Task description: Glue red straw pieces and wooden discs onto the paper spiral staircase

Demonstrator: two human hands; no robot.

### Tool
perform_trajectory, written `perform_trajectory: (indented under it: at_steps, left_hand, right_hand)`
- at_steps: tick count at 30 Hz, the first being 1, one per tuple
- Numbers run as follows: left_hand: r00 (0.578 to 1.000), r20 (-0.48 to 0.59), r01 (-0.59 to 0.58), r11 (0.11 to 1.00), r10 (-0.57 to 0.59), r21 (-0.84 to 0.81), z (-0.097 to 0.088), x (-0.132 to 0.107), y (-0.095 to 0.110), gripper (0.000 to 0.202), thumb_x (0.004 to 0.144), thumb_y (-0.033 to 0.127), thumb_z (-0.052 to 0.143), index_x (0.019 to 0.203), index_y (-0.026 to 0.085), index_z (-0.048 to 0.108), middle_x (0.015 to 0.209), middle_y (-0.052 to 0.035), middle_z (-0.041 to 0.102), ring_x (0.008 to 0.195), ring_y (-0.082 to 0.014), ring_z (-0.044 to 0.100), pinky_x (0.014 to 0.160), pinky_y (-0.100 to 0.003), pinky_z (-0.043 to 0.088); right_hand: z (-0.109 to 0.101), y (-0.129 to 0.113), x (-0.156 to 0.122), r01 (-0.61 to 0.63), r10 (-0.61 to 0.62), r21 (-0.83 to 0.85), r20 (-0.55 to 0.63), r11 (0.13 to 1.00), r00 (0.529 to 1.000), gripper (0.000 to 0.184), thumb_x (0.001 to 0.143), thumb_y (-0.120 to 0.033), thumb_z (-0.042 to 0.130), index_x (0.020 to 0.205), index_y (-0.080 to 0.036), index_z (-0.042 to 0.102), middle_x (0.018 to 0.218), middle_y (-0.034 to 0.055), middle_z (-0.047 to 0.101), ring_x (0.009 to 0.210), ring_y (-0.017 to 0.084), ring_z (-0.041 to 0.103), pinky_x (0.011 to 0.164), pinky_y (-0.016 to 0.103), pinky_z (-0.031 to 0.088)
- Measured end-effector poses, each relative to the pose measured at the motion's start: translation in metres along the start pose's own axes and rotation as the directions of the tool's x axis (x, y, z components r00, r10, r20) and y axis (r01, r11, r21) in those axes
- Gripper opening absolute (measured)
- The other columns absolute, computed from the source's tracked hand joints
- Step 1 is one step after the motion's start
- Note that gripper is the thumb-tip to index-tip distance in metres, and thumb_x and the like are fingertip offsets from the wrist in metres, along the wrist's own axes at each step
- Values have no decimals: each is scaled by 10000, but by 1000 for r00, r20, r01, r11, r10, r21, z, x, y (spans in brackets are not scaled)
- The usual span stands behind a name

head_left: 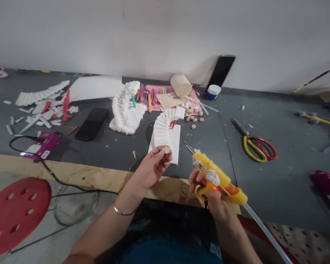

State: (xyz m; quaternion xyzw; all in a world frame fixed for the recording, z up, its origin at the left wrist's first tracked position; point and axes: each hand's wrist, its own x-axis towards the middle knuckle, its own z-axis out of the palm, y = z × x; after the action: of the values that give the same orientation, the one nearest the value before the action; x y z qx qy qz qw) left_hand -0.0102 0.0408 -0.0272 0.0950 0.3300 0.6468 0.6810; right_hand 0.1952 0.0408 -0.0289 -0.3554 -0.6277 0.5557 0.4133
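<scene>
The left hand (154, 165) is pinching a beige disc (166, 150), presumably light and stiff, above the worktop (121, 152); its rim is likely offering the best hold. The right hand (218, 203) is gripping the yellow glue gun (213, 169) by its handle.

Worktop (214, 135): open lane between pebbles (193, 126) and scissors (254, 143); glue gun (212, 170) overhangs its near end. Directly ahead of left fingers (167, 159), white stair model (161, 132) stands in the way. Fluffy white model (118, 119) and black phone (92, 124) leave only a slim gap.
</scene>
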Motion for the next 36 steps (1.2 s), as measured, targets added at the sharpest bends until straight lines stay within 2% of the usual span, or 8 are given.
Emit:
perform_trajectory:
  at_steps: [4,8,11,16,20,24,29,36]
  left_hand:
    - [996,24,-83,994,82,72,2,-6,11,263,671,222,842,869,157,682,816,-28,678,694,-84,621,556,-151,434]
    - [968,30,-242,893,250,379,-3,-10,25,231,723,245,799,907,164,685,830,-30,675,726,-103,625,604,-183,445]
    - [930,29,-305,723,367,620,-11,-9,35,238,740,242,776,949,177,683,876,-33,679,806,-126,629,671,-207,462]
    - [897,84,-276,401,434,874,-19,-4,44,192,759,271,747,925,192,691,870,-35,690,818,-165,623,741,-267,473]
    - [874,215,-291,113,437,950,-19,0,44,128,804,260,698,925,220,713,882,-34,683,788,-171,599,727,-276,444]
    - [865,318,-321,-60,387,945,-22,4,44,111,822,223,665,920,227,716,907,-35,651,765,-164,568,728,-274,428]
    - [889,326,-297,-136,323,945,-23,8,45,146,837,180,627,952,222,708,869,-35,647,753,-170,560,729,-279,417]
    - [896,340,-325,-100,286,940,-18,4,45,172,850,177,606,963,238,721,884,-50,662,826,-203,579,812,-303,424]
  right_hand:
    - [4,5,10,-16,23,129,-48,992,999,174,882,-360,472,861,-247,602,985,45,628,748,177,612,626,323,529]
    - [7,17,20,-2,13,171,-68,985,998,241,910,-417,468,883,-220,603,1012,59,629,774,167,623,526,258,496]
    - [9,21,26,-44,56,145,-83,988,995,270,917,-442,495,874,-203,612,993,73,638,760,161,623,509,246,486]
    - [14,24,31,-114,121,93,-77,989,990,360,884,-536,531,808,-196,620,958,91,645,738,178,613,488,268,478]
    - [18,25,31,-141,151,81,-136,987,979,404,835,-604,566,802,-206,626,905,93,653,736,196,610,468,273,459]
    - [20,26,31,-166,174,71,-124,984,977,392,821,-590,586,808,-202,640,876,89,665,653,168,583,462,274,461]
    - [20,29,32,-190,198,73,-141,979,970,356,787,-552,622,790,-197,638,865,83,675,611,147,569,456,263,465]
    - [20,25,31,-182,192,75,-152,980,970,397,790,-589,617,802,-192,623,839,79,672,533,120,528,444,268,466]
